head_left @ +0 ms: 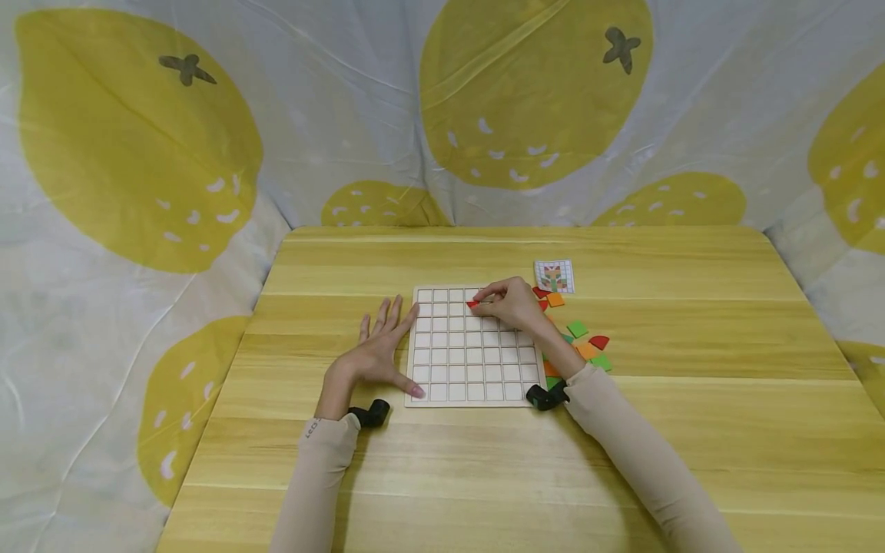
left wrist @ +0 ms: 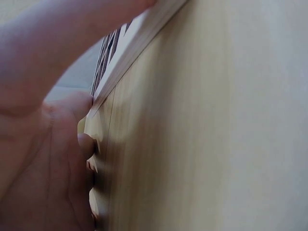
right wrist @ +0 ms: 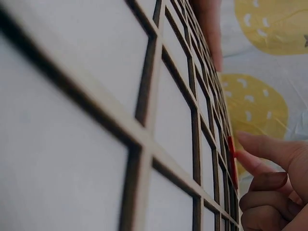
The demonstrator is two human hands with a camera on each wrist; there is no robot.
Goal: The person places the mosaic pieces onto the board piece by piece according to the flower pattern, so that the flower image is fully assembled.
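Note:
A square wooden grid board with rows of pale cells lies on the table. My right hand reaches over its far part, thumb and index finger pinching a small red tile. In the right wrist view the red tile stands at the grid's far cells, between those fingertips, while the other fingers are curled in. My left hand is spread at the board's left side. Its thumb touches the near left corner and its index fingertip the left edge, as the board's side in the left wrist view also shows.
Right of the board lie loose tiles, among them a red quarter-round tile, a green tile and an orange tile; my right forearm hides some. A pattern card lies beyond them. A lemon-print cloth hangs behind the table.

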